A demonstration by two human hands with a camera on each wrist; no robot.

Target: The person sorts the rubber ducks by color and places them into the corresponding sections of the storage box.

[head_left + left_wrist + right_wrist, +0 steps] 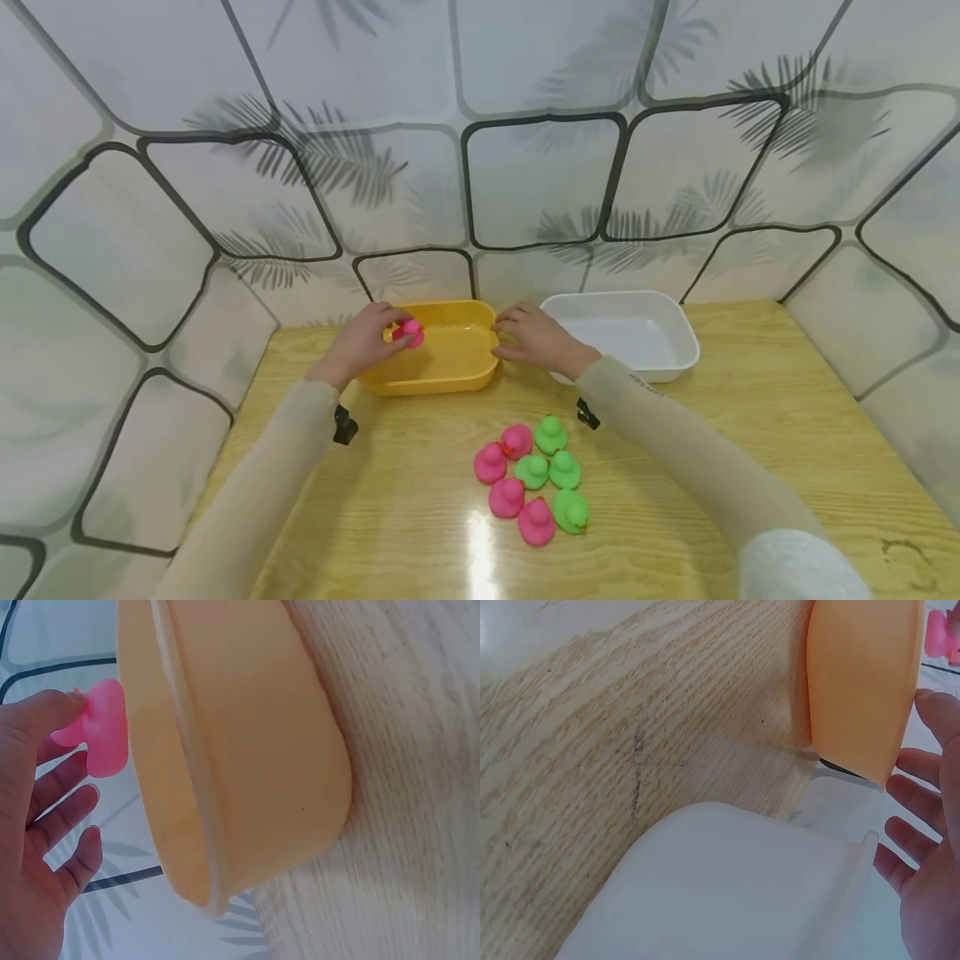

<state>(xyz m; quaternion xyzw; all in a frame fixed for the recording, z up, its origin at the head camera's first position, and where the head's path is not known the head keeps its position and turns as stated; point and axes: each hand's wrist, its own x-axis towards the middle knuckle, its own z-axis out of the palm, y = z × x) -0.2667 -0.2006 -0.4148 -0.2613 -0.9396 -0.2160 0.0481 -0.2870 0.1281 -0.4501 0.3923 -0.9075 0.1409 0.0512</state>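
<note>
Pinching a pink duck (409, 332) over the yellow tub (450, 377), the left hand (365, 340) hovers; the right hand (534, 337), fingers relaxed, touches the tub's right rim.

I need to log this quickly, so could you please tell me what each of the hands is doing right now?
Left hand: pinches a pink duck over the yellow tub.
Right hand: open, fingers at the yellow tub's rim, holding nothing.
</note>
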